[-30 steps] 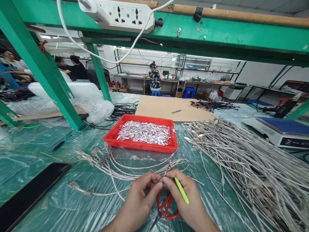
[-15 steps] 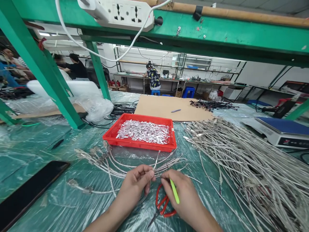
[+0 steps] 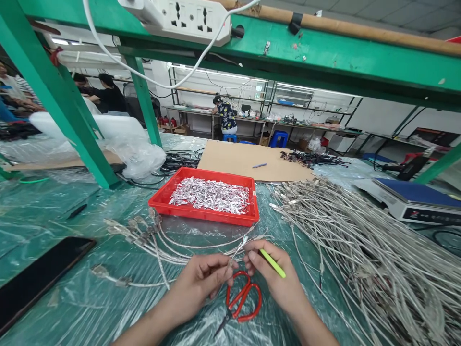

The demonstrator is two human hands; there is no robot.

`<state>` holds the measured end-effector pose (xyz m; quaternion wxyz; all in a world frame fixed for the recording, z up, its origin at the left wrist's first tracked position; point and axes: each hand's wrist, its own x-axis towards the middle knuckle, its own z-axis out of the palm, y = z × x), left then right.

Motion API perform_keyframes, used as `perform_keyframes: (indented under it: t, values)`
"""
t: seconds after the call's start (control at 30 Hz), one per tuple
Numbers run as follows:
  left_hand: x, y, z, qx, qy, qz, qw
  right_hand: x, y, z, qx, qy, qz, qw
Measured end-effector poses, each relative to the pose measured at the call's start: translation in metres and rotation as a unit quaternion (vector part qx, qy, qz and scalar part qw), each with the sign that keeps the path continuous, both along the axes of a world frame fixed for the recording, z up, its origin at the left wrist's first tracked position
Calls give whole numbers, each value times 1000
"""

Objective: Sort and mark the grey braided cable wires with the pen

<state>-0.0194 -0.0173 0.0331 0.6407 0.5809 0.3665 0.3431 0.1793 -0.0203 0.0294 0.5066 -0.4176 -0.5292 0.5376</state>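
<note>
My left hand (image 3: pixel 207 278) pinches the end of a whitish cable in front of the red tray. Close on its right, my right hand (image 3: pixel 268 269) has thumb and forefinger at a small silvery piece (image 3: pixel 245 240) on the cable end, and a yellow-green tool (image 3: pixel 272 263) lies across its fingers. Red-handled scissors (image 3: pixel 238 300) rest on the plastic-covered table below and between the hands. The red tray (image 3: pixel 203 216) holds many small silvery pieces (image 3: pixel 212 194). Several whitish cables (image 3: pixel 173 257) with connectors spread out behind and left of my hands.
A large heap of cables (image 3: pixel 360 240) covers the right side, with a scale (image 3: pixel 414 202) behind it. A dark phone (image 3: pixel 39 278) lies at left. Cardboard (image 3: pixel 234 158) sits behind the tray. A green beam (image 3: pixel 324 53) crosses above. People sit in the background.
My right hand has risen slightly and turned, bringing its fingers to the silvery piece; the yellow-green tool now slants more. The scissors show more fully. The view has shifted slightly.
</note>
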Motion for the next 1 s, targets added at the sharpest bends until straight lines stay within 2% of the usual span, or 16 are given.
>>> perform_keyframes:
  t: [0.13, 0.3, 0.43, 0.6, 0.73, 0.9, 1.0]
  values:
    - [-1, -3, 4, -7, 1, -61, 998, 0, -5, 5, 12, 14, 75, 997]
    - [-1, -2, 0, -93, -46, -117, 988, 1, -11, 9, 16, 26, 138, 990]
    - [-2, -3, 1, -148, -85, -134, 976, -1, -11, 10, 45, 5, 135, 990]
    - [-1, -5, 6, -182, -121, -139, 966, -4, -11, 11, 42, -6, 120, 992]
    - [1, -5, 5, -182, -127, -124, 967, -9, -15, 12, 28, -3, 111, 993]
    - [6, -5, 0, -131, -124, -59, 982, -11, -18, 4, 19, -38, 45, 998]
    - [10, -8, -1, -80, -76, -5, 994, -10, -17, -3, 12, -71, 24, 997]
